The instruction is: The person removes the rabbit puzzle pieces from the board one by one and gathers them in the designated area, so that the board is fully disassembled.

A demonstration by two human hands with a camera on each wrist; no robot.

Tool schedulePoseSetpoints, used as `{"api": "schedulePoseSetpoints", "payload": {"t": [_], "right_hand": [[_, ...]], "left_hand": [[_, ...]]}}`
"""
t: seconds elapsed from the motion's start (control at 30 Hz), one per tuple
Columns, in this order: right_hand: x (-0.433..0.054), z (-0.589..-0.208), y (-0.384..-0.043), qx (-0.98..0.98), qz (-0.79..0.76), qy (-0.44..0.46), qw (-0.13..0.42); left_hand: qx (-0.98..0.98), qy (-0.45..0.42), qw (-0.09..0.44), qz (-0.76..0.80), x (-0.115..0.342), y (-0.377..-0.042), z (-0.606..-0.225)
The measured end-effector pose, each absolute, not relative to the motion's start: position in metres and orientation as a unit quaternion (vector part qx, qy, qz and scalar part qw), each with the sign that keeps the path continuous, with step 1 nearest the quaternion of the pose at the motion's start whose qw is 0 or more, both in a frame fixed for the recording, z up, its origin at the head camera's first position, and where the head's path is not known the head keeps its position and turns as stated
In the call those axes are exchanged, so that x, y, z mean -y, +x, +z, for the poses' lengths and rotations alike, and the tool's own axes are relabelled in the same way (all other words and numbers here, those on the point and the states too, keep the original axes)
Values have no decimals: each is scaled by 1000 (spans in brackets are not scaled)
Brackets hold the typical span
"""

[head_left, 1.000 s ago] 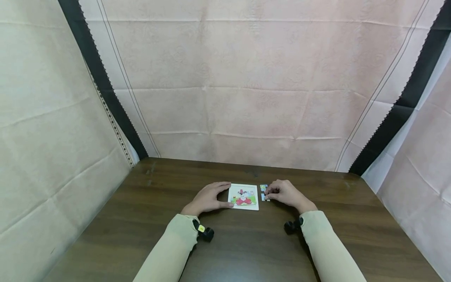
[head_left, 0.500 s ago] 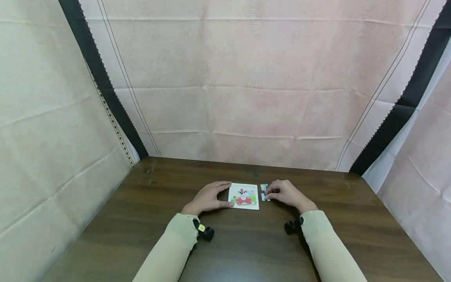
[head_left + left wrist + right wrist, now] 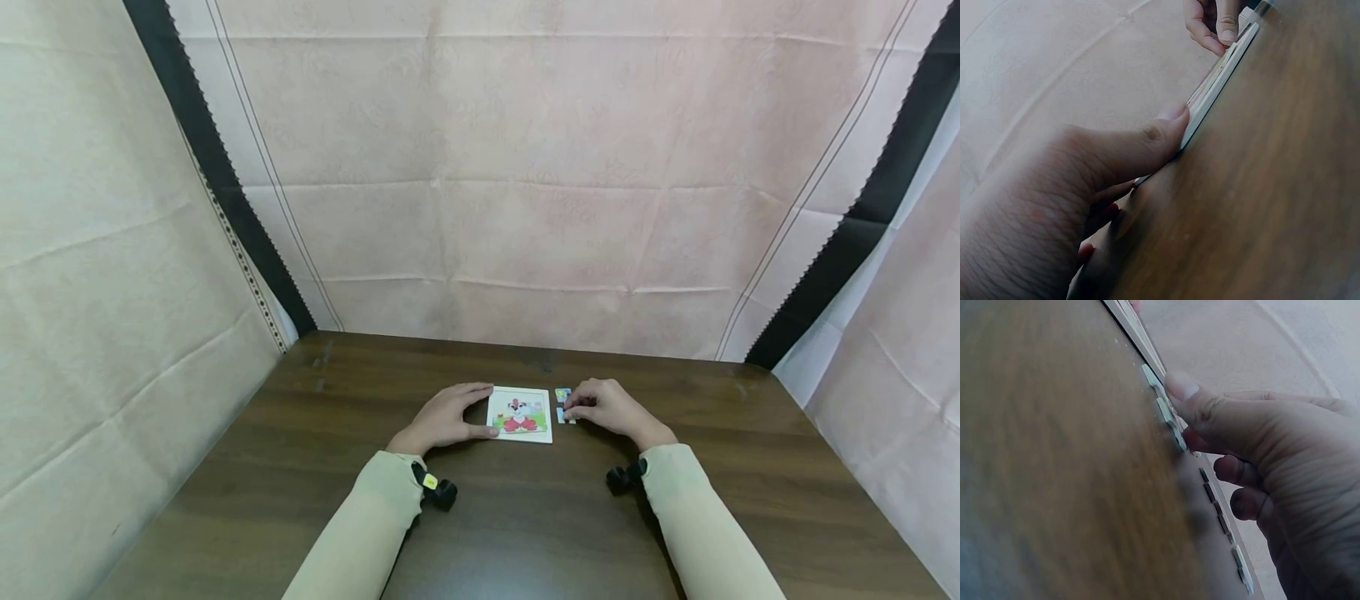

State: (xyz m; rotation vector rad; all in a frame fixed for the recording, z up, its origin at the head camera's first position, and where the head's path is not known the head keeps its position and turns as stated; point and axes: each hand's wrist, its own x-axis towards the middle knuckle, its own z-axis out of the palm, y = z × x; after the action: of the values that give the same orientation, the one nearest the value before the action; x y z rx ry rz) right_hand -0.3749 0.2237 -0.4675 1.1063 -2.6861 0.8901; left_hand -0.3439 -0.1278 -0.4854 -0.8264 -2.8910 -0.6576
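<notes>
A white-framed jigsaw board with a red and white cartoon animal lies flat on the table. My left hand holds its left side, thumb at the near corner and fingers at the far one; the left wrist view has that thumb on the board's edge. Just right of the board are small blue puzzle pieces. Over the nearer ones, my right hand pinches a puzzle piece between thumb and index finger, low at the tabletop. Its other fingers are curled loosely, and part of the piece is hidden.
Several more flat pieces lie in a row beyond the right fingers in the right wrist view. Brown wood makes up the table. Pale cloth hangs behind and at both sides. A black wrist camera sits on each sleeve.
</notes>
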Motion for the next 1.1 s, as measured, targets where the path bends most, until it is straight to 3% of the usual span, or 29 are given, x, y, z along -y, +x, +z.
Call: {"api": "schedulePoseSetpoints", "payload": {"t": [0.37, 0.77, 1.1], "right_hand": [[-214, -463, -372, 882, 304, 355, 55], [-165, -459, -373, 875, 296, 375, 72], [-131, -459, -375, 896, 246, 370, 3]], "left_hand": [[938, -270, 34, -215, 129, -346, -485], [943, -261, 30, -204, 130, -344, -487], [940, -264, 21, -215, 129, -343, -483]]}}
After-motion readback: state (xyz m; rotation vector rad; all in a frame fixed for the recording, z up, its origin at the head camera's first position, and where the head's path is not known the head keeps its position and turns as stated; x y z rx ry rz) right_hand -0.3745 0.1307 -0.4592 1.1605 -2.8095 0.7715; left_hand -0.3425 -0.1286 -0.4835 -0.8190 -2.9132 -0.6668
